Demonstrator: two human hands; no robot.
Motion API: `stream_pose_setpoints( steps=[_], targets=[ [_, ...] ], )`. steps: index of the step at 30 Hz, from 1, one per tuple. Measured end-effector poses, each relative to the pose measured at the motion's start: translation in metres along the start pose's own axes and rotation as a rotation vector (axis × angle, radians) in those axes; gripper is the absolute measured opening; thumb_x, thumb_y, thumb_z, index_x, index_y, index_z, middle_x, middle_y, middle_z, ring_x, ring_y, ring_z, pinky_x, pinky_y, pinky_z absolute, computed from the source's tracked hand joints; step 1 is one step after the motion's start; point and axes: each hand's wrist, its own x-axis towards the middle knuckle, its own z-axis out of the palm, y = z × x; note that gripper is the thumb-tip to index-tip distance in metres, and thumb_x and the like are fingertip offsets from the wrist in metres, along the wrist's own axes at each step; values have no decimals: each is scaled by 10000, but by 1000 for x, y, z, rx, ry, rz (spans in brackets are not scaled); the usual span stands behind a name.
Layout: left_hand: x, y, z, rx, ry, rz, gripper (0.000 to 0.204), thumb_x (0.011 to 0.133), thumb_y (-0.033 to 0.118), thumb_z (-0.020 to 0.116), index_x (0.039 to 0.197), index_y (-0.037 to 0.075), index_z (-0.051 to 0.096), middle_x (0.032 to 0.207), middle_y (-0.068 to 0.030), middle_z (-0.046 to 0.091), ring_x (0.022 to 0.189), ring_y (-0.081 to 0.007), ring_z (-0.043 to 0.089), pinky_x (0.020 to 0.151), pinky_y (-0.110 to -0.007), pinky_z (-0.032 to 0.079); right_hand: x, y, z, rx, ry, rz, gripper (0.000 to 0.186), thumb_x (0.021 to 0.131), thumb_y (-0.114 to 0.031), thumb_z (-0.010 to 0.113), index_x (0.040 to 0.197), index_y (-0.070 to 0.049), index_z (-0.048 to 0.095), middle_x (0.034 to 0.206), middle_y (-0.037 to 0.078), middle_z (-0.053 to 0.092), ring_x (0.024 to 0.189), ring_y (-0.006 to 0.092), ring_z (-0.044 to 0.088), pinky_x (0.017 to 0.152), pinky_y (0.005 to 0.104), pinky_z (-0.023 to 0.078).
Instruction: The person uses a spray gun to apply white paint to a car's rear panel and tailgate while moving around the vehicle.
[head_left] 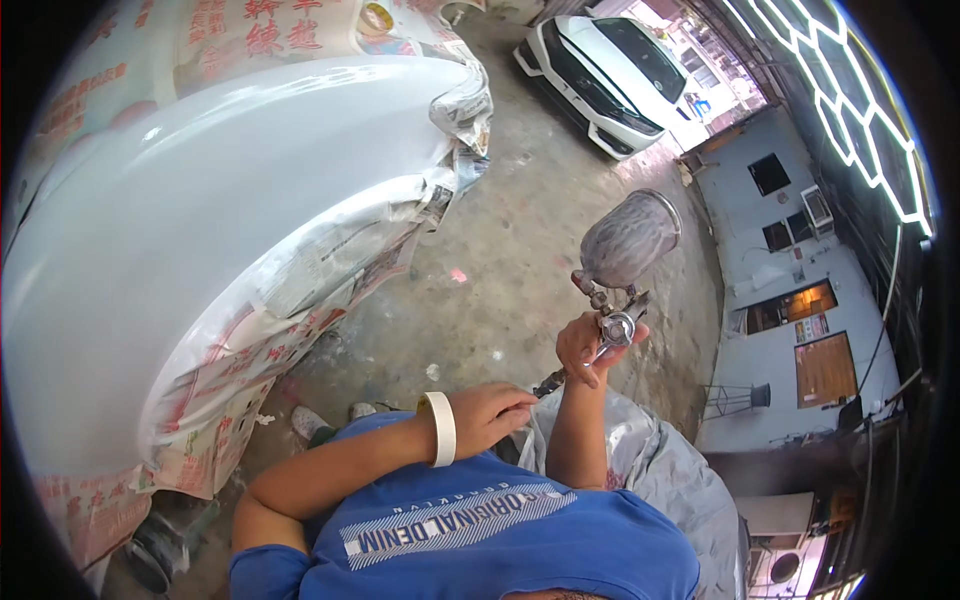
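Note:
In my right hand [580, 348] is a spray gun [618, 328], its fingers closed round the handle. A grey, paint-smeared cup [632, 240] sits on top of the gun, tilted to the upper right. My left hand [488, 412], below a white wristband [441, 428], is closed at the dark air hose fitting [549, 384] under the gun's handle; its fingertips are partly hidden. To the left of both hands, apart from them, stands a car body panel [230, 150] with a smooth pale grey coat. Masking newspaper [330, 262] lines its wheel arch and covers the parts above.
A white car [600, 75] is parked at the far end of the concrete floor [500, 250]. Grey sheeting [660, 455] covers something close by on my right. Beyond it run a pale wall [745, 250] and a dark stand [735, 398]. Hexagonal lights [850, 110] glow overhead.

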Motion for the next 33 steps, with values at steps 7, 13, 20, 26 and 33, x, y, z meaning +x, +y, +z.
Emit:
stream_pose_setpoints(
  steps=[7, 13, 20, 26, 33],
  targets=[
    [-23, -15, -20, 235, 307, -29, 396, 1031, 295, 506, 1263, -5, 623, 1213, -215, 639, 1135, -375, 606, 984, -432, 467, 24, 4, -61, -98, -88, 576, 722, 907, -565, 654, 1097, 130, 661, 710, 175, 703, 426, 171, 595, 396, 272, 473],
    [-116, -10, -30, 248, 237, -569, 408, 1005, 312, 518, 1225, -7, 646, 1286, -220, 619, 1204, -384, 567, 1040, -439, 435, 89, 105, 6, -542, -32, 945, 573, 855, -216, 798, 1289, 94, 592, 1132, 196, 710, 678, 146, 652, 592, 252, 503],
    [-244, 35, 58, 333, 846, -615, 337, 980, 329, 585, 1102, 30, 684, 1144, -169, 677, 1027, -363, 655, 935, -436, 495, 69, 265, 54, -774, -460, 1121, 534, 915, -119, 729, 1401, 12, 550, 1228, 163, 691, 839, 171, 676, 697, 289, 549],
    [-299, 83, 99, 983, 1584, -644, 515, 831, 237, 777, 1287, 70, 603, 1335, -165, 561, 1235, -371, 530, 1052, -451, 447, 44, 361, 98, -876, -862, 1204, 545, 943, -222, 695, 1431, -39, 534, 1280, 233, 651, 1047, 290, 698, 921, 407, 515],
    [-442, 74, 134, 934, 1292, -1211, 665, 814, 181, 727, 1438, 187, 496, 1478, -187, 413, 1329, -416, 440, 1078, -475, 455, -4, 504, 169, -931, -1235, 925, 538, 930, -276, 707, 1411, -80, 563, 1076, 165, 708, 847, 268, 650, 757, 380, 509]
  ],
)
